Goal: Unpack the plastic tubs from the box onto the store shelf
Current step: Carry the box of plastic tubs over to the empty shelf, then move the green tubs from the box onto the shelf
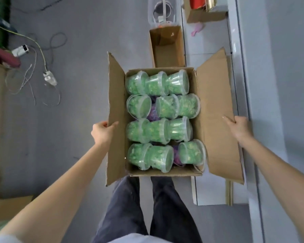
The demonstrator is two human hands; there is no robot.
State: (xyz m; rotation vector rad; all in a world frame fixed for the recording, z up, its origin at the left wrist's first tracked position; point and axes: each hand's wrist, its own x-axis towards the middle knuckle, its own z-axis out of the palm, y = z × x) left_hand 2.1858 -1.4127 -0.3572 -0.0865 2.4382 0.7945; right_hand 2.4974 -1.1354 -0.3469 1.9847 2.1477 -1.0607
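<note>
Here the cardboard box stands open on the floor before the person's feet, its two long flaps spread outward. The left hand has its fingers clamped on the edge of the left flap; the right hand lies on the right flap, fingers curled over its outer edge. The plastic tubs, clear with green contents, lie on their sides in four full rows; purple ones show beneath. No tub appears removed, so unpacking seems not yet begun. The white shelf lies just beside the box, right.
</note>
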